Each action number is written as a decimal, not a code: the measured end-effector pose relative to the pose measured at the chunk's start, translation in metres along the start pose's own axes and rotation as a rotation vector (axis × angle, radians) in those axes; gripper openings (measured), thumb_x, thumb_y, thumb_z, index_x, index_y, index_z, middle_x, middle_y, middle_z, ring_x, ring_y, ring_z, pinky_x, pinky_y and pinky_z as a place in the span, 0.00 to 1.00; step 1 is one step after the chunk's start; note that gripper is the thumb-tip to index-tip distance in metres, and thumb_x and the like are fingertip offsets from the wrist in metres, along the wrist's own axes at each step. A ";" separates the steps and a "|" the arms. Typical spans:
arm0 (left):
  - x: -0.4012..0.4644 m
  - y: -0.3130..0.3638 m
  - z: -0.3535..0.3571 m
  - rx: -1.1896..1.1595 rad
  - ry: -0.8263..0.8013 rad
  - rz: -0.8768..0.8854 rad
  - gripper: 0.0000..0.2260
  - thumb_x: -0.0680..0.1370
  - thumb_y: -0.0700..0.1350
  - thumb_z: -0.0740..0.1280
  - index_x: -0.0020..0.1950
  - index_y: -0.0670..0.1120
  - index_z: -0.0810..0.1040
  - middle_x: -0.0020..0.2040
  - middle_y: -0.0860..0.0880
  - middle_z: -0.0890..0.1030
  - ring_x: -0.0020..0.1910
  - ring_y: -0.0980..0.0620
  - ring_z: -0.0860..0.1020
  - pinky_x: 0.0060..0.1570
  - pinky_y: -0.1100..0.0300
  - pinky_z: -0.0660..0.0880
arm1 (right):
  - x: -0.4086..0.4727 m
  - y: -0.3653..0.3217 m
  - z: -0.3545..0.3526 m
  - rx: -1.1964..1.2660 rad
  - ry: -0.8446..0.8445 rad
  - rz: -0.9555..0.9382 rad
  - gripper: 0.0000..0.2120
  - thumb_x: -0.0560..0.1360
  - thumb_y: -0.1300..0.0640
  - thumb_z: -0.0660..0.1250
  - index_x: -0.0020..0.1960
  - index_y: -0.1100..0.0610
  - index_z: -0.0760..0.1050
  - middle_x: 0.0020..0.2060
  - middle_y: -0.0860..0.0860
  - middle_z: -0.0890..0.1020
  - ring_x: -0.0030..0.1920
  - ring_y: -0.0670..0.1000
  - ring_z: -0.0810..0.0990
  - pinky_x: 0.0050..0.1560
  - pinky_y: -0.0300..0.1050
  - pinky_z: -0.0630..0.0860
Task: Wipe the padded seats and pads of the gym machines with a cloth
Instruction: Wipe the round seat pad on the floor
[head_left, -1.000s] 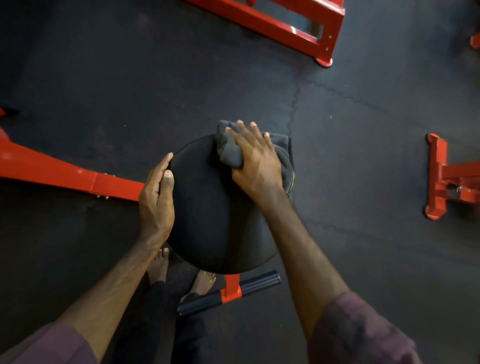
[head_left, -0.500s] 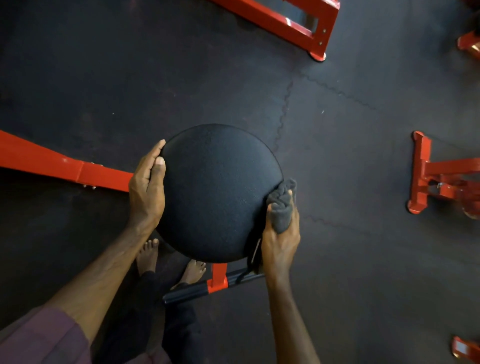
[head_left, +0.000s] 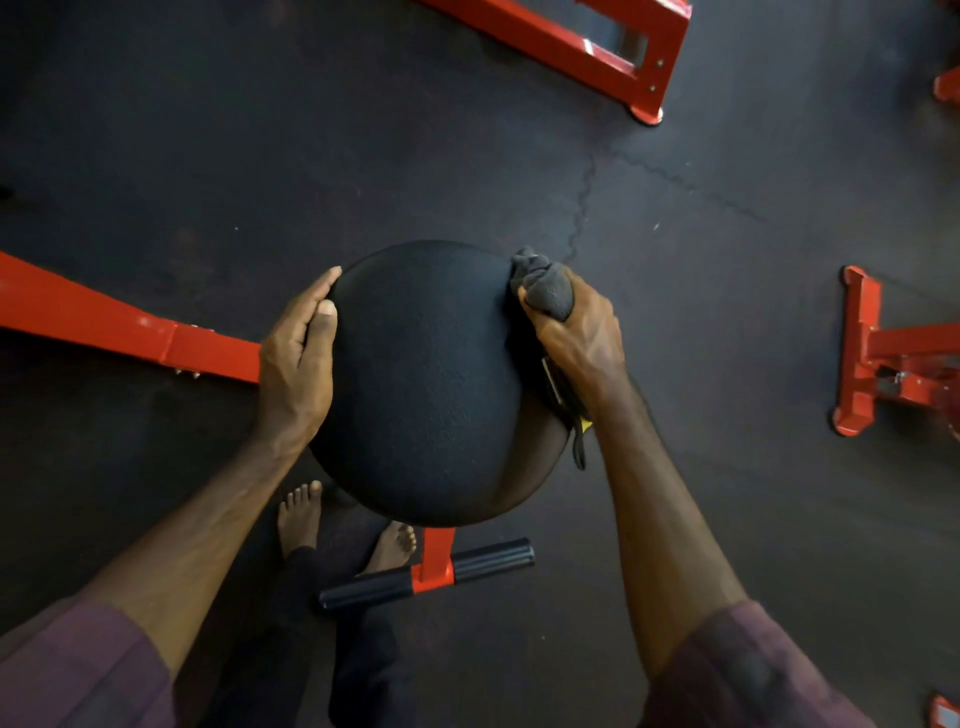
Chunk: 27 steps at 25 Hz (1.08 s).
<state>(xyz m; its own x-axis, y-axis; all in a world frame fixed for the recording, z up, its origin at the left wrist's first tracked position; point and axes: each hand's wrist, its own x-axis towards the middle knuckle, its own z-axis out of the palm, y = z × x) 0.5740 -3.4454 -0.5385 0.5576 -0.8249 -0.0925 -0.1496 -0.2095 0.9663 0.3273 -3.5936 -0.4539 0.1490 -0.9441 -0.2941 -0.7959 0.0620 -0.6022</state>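
Head view: round black padded seat (head_left: 421, 384) at centre, on red post above floor. Left hand (head_left: 298, 358) flat, fingers straight against left rim, likely steadying. Right hand (head_left: 576, 332) grips bunched grey cloth (head_left: 543, 291), pressed to upper-right rim for edge wiping.

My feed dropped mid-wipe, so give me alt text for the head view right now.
Seen from above, the right hand presses a bunched grey cloth against the upper right edge of a round black pad, while the left hand holds its left edge. Red machine frames stand on the dark floor around it.
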 end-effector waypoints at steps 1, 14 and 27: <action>0.005 0.003 -0.001 0.009 -0.030 0.002 0.18 0.87 0.44 0.59 0.76 0.46 0.76 0.74 0.53 0.77 0.75 0.59 0.73 0.77 0.55 0.68 | 0.005 -0.003 0.000 -0.021 -0.015 -0.030 0.18 0.76 0.40 0.72 0.65 0.42 0.79 0.57 0.43 0.86 0.59 0.51 0.83 0.62 0.51 0.79; 0.108 0.038 0.028 0.337 -0.590 0.234 0.19 0.86 0.52 0.61 0.76 0.58 0.76 0.76 0.59 0.75 0.76 0.64 0.69 0.80 0.52 0.64 | 0.037 -0.012 0.012 -0.115 -0.094 -0.178 0.18 0.76 0.40 0.71 0.65 0.41 0.76 0.55 0.44 0.85 0.58 0.53 0.83 0.60 0.55 0.80; -0.066 0.013 -0.028 0.056 0.156 -0.268 0.19 0.89 0.50 0.55 0.78 0.47 0.74 0.75 0.53 0.74 0.73 0.64 0.71 0.77 0.60 0.66 | -0.051 0.017 0.021 0.157 0.257 0.179 0.25 0.78 0.35 0.69 0.73 0.36 0.71 0.67 0.41 0.80 0.67 0.50 0.79 0.68 0.52 0.75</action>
<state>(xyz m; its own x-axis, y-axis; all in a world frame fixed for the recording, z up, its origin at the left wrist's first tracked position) 0.5578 -3.3789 -0.5135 0.7015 -0.6466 -0.2997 -0.0228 -0.4407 0.8974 0.3185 -3.5371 -0.4648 -0.1531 -0.9631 -0.2212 -0.6931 0.2642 -0.6707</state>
